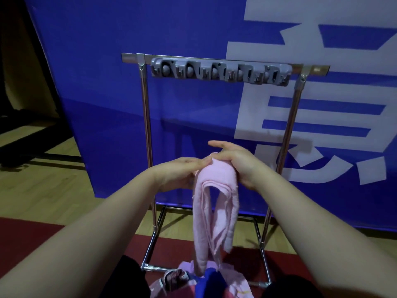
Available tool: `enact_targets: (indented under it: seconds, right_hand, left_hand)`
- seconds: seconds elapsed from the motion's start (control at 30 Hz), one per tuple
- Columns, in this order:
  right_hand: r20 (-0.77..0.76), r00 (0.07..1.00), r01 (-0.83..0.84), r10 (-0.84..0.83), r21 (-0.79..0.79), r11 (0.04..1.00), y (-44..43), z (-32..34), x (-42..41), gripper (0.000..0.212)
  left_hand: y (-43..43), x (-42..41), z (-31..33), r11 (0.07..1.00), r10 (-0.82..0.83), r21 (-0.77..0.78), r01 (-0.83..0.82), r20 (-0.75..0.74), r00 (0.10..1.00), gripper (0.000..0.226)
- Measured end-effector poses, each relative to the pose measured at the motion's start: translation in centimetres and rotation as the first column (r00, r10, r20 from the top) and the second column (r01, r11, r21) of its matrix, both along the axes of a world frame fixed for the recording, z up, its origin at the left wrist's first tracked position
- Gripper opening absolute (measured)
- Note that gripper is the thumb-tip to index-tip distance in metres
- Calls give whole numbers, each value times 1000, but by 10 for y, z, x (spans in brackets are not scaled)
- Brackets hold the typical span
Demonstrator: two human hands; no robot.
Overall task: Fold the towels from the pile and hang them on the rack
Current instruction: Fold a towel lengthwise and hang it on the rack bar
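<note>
Two bare hands meet at the centre of the view over a folded pink towel (214, 207), held up in front of a chrome rack (146, 117). The left hand (178, 172) pinches the top of the fold from the towel's 9 o'clock side. The right hand (240, 162) grips it from 3 o'clock, thumb on the cloth and one finger sticking out straight above it. The towel is doubled over at the hands and hangs down in two layered tails toward 6 o'clock, clear of the rack's posts. Its lower end reaches the pile of towels (184, 280) at the bottom edge, where pink, patterned and dark blue cloth lie jumbled between the person's knees. At 12 o'clock from the hands, a grey clip strip (219, 72) runs along the rack's top bar, with nothing hanging from it. Behind the rack stands a blue banner (107, 82) with large white characters. A wooden floor (43, 190) shows at 9 o'clock, with a red mat (25, 231) below it
</note>
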State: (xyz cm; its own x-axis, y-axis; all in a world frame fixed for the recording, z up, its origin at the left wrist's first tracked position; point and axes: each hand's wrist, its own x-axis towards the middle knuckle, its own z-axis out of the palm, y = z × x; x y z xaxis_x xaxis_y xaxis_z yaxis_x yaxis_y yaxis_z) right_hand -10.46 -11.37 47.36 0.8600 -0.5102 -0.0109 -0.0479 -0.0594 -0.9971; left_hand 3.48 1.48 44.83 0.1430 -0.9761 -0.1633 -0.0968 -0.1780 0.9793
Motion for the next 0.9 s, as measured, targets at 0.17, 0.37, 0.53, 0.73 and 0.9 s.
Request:
enact_targets:
  seconds: [0.17, 0.37, 0.53, 0.73, 0.9]
  right_hand:
    - [113, 992, 39, -49, 86, 996, -12, -3, -2, 38]
    - [68, 994, 82, -85, 40, 996, -12, -1, 3, 36]
    - [27, 996, 79, -79, 15, 997, -9, 11, 16, 36]
    - [93, 989, 98, -113, 151, 984, -11, 24, 43, 35]
    - [143, 981, 88, -131, 272, 958, -8, 35, 63, 36]
  left_hand:
    - [-2, -4, -8, 994, 93, -39, -99, -133, 987, 53]
    - [-4, 0, 10, 974, 156, -120, -190, -248, 956, 45]
    - [-7, 8, 25, 972, 99, -180, -150, -265, 959, 39]
    - [-5, 24, 35, 961, 178, -202, -190, -73, 981, 42]
    - [8, 38, 41, 959, 106, -270, -91, 44, 993, 68]
